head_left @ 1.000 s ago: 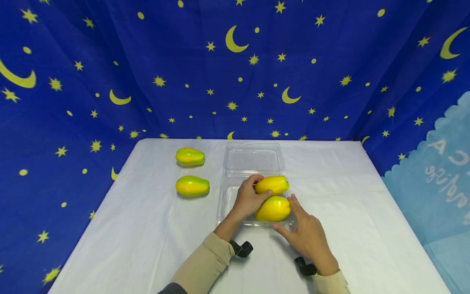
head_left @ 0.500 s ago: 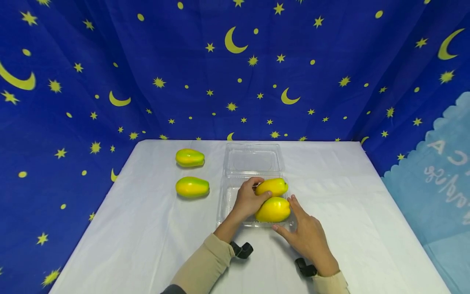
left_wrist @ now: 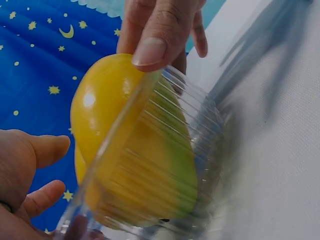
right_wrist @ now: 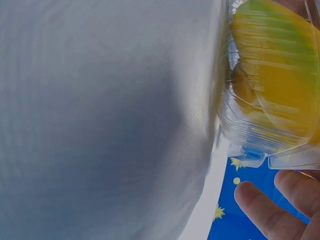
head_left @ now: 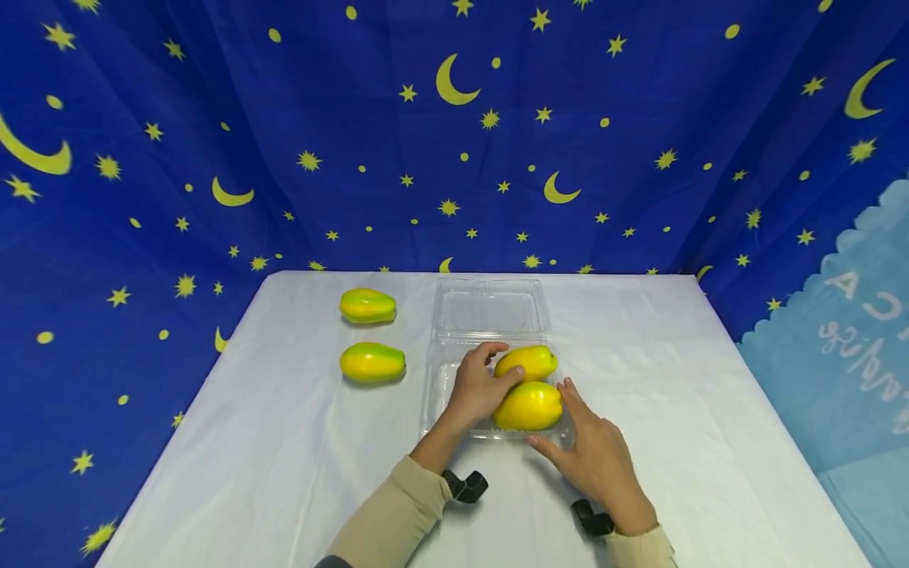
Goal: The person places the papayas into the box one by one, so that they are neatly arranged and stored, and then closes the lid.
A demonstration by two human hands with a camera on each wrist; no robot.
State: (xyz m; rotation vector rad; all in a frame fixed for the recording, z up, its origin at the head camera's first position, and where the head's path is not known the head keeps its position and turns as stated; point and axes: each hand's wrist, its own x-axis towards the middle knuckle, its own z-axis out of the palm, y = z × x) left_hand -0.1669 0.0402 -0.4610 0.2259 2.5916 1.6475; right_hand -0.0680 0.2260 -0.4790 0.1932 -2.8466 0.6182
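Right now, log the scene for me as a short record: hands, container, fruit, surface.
left hand: left hand rests on the far papaya, fingers curled round its left end
right hand: right hand lies with straight fingers against the container's right near corner, beside the near papaya
container: clear clamshell container, lid lying open behind it
in container: two papayas, side by side
outside: two papayas to its left
surface: white tablecloth

My head view high over the table (head_left: 284,442); both wrist views close, low, sharing my clear box (head_left: 435,394) (left_wrist: 200,130) (right_wrist: 250,135).
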